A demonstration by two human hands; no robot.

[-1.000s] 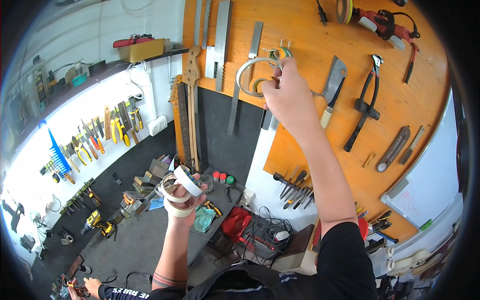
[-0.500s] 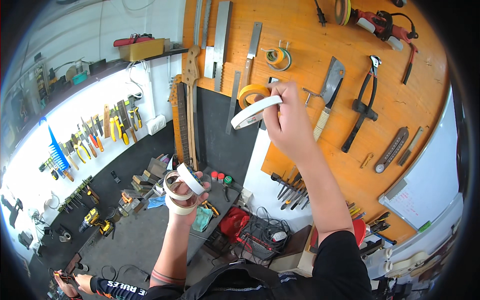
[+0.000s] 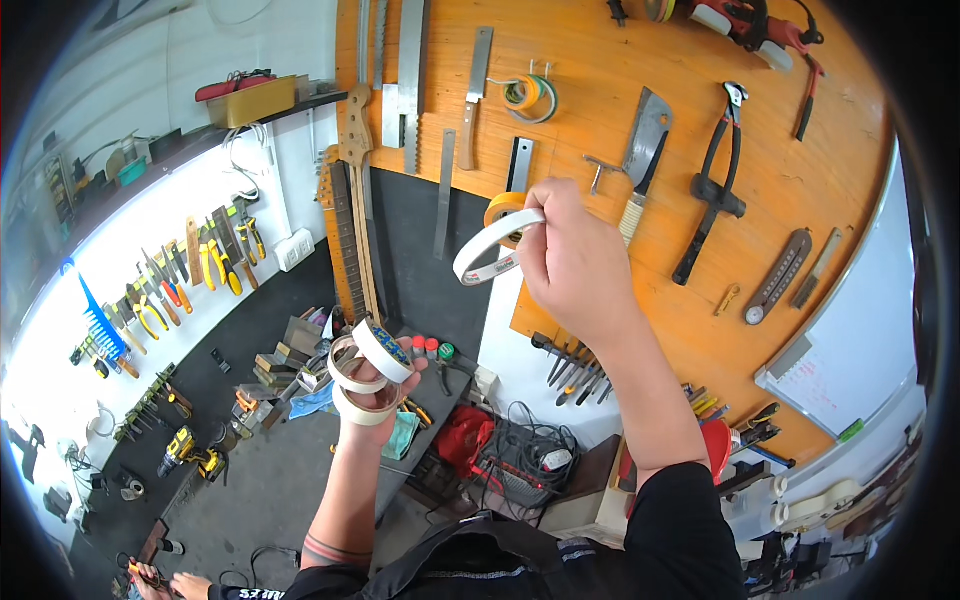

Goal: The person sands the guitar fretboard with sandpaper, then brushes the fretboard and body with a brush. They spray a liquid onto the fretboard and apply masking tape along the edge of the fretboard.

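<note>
My right hand (image 3: pixel 575 252), raised before the tool wall, pinches a narrow white tape roll (image 3: pixel 482 247) between thumb and fingers. A yellow tape roll (image 3: pixel 503 204) sits against it, behind the white one, also held by this hand. Lower and to the left, my left hand (image 3: pixel 370 433) is palm up, its fingers curled around a small stack of tape rolls. In that stack are a white roll (image 3: pixel 384 352) with a blue-patterned core and cream rolls (image 3: pixel 358 408) below it. Up on the board, yellow and green tape rolls (image 3: pixel 527 96) hang on a pair of pegs.
The orange wooden board (image 3: pixel 770 150) carries a cleaver (image 3: pixel 648 140), pincers (image 3: pixel 728 150), saws and a red grinder (image 3: pixel 755 25). Guitar necks (image 3: pixel 357 190) lean in the corner. A workbench (image 3: pixel 265 500) holds a yellow drill (image 3: pixel 190 455). At lower left another person's hands (image 3: pixel 185 585) work.
The view has shifted, so the wall and bench sit further left and the far pegs higher. My right hand, still holding both rolls, is slightly lower. The left hand keeps its stack.
</note>
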